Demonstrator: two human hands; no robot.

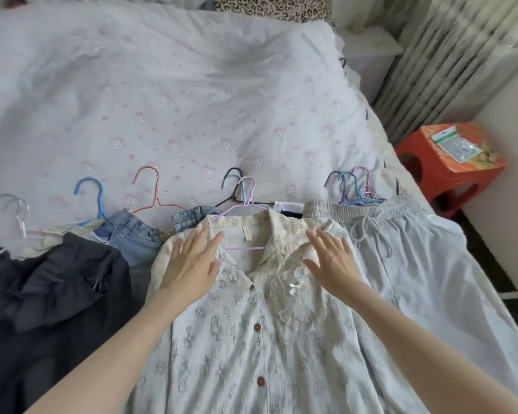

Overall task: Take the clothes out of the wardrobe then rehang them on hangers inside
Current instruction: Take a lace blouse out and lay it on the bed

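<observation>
A pale patterned blouse (245, 333) with a lace collar and brown buttons lies face up on the bed, a lilac hanger (245, 201) inside its neck. My left hand (192, 264) lies flat with straight fingers on the blouse's left shoulder. On the right shoulder, my right hand (332, 261) rests flat the same way. Blue jeans (135, 237) and a dark garment (51, 297) lie to the left. Light grey drawstring trousers (401, 246) lie to the right. The wardrobe is out of view.
Loose hangers lie along the bed (162, 85): a clear one (15, 210), a blue one (92, 195), a pink one (153, 189) and a bundle (353, 186) at the right. A red stool (449, 171) stands beside the bed by a radiator (449, 55).
</observation>
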